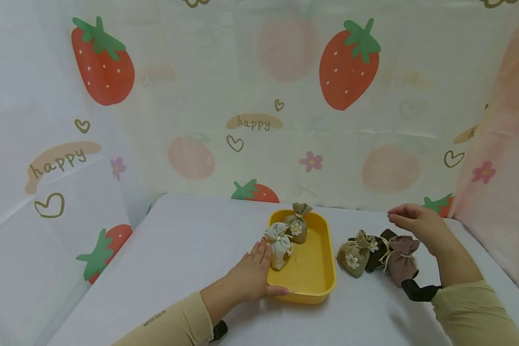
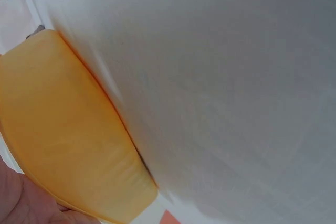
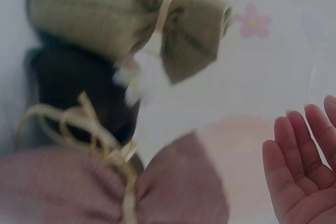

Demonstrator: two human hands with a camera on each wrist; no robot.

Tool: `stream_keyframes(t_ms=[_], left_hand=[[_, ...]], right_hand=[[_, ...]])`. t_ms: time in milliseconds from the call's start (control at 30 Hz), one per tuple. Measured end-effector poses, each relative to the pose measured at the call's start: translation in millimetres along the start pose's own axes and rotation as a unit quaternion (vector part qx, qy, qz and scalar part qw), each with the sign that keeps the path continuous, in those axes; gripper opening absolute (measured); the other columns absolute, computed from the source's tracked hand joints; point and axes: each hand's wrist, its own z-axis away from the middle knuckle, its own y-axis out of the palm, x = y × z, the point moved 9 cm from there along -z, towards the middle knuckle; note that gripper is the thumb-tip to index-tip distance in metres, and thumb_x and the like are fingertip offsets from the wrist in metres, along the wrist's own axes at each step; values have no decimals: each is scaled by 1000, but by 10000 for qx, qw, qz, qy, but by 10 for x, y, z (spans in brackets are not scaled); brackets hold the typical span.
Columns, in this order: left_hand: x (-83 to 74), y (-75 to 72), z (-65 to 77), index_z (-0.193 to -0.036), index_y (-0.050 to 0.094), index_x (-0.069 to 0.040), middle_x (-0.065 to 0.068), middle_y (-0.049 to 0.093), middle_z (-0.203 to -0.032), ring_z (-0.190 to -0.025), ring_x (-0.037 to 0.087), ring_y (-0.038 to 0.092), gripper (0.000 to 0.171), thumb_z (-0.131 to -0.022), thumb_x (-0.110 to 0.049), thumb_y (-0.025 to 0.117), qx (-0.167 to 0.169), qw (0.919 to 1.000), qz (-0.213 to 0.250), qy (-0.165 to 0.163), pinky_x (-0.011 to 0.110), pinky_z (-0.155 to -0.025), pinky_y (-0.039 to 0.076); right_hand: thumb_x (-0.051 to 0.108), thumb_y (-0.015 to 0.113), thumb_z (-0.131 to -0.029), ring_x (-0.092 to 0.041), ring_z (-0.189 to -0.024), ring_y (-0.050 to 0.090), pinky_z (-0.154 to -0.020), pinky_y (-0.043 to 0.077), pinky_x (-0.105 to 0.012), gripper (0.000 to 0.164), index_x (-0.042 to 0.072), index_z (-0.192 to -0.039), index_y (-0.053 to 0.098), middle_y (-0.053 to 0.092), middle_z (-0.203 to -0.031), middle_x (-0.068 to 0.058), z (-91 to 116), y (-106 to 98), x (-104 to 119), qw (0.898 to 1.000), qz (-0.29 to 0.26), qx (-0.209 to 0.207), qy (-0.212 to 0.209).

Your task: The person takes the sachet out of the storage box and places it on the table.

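My left hand (image 1: pixel 252 271) rests on the near left corner of a yellow plastic tray (image 1: pixel 332 269), fingers straight along the left rim and thumb on the near rim. Inside the tray, a white drawstring pouch (image 1: pixel 279 252) leans by my fingertips, and a tan pouch with a white flower (image 1: pixel 299 230) sits behind it. Over on the right, my right hand (image 1: pixel 421 226) hovers above three pouches, holding nothing: an olive-tan one (image 1: pixel 353 257), a dark one (image 1: pixel 374 259) and a mauve one (image 1: pixel 402 264). The right wrist view shows straight fingers (image 3: pixel 299 156) beside their tied necks.
A white cloth covers the table (image 1: pixel 190 240). Behind it hangs a pale curtain (image 1: pixel 242 72) printed with strawberries, hearts and flowers, which also runs along both sides. Dark straps (image 1: pixel 419 290) show near both wrists.
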Motion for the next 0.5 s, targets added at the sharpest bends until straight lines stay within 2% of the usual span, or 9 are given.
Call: stream_keyframes(t_ms=[67,167,367,500], left_hand=[[-4,-6,0,-146,11,-1,18,1,-152,-139,30,6,117,-68,-82,39,1,10000,-6,2,47,-107,21],[-7,-12,1,-146,10,-1,18,1,-152,-139,30,6,116,-68,-82,40,2,10000,-8,5,47,-107,21],[-9,-16,5,-146,10,0,18,1,-152,-139,30,6,116,-69,-81,41,36,10000,21,-14,47,-107,21],[-9,-14,3,-146,10,-1,17,1,-152,-139,30,5,116,-68,-82,40,57,10000,42,-18,47,-108,20]], right_hand=[[41,56,-89,1,-90,54,-90,38,-54,47,1,-114,55,60,-103,4,-38,48,65,9999,-87,71,43],[40,57,-89,-1,-92,55,-90,40,-50,46,1,-114,56,61,-103,4,-93,130,200,9998,-119,122,-66],[42,58,-88,-24,-105,52,-93,37,-52,45,5,-113,58,61,-109,-8,-221,372,427,9993,-125,314,-140],[39,59,-88,-28,-106,51,-96,35,-53,40,7,-111,60,60,-111,-13,-297,558,577,9987,-202,427,-189]])
